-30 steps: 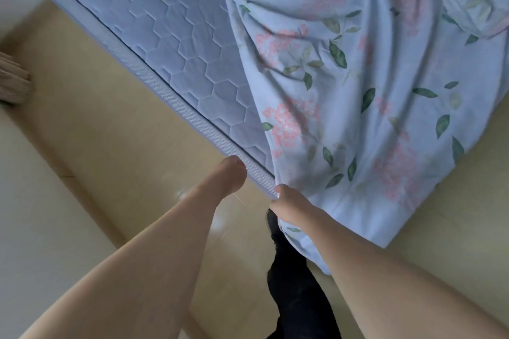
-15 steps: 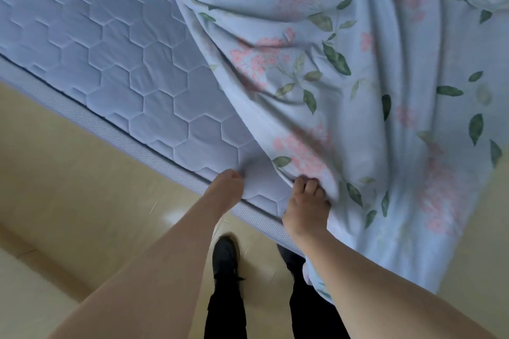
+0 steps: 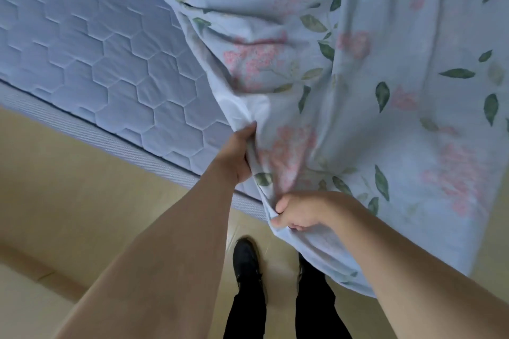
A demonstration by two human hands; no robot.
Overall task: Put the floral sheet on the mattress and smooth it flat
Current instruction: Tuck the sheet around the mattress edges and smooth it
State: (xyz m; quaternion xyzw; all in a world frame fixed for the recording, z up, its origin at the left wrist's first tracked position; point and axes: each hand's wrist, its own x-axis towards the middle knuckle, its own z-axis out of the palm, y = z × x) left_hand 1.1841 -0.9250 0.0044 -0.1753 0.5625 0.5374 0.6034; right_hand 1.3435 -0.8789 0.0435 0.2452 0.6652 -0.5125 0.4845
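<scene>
Head view: left hand (image 3: 239, 155) and right hand (image 3: 301, 213) both gripped the floral sheet (image 3: 358, 96) edge, bunched at the mattress (image 3: 91, 63) border.

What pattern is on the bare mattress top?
Pale blue quilting stitched in hexagons on the mattress, left of the sheet. Head view, the only one.

From my feed I see a pale yellowish-beige floor (image 3: 82, 201) filling the lower left, smooth and slightly glossy, with a soft bright patch of reflected light near the middle bottom. A darker band (image 3: 41, 270) runs diagonally across the lower left corner, with a lighter strip of floor beyond it. A sliver of the same floor shows at the far right edge (image 3: 495, 242), and the light is even and diffuse.
</scene>
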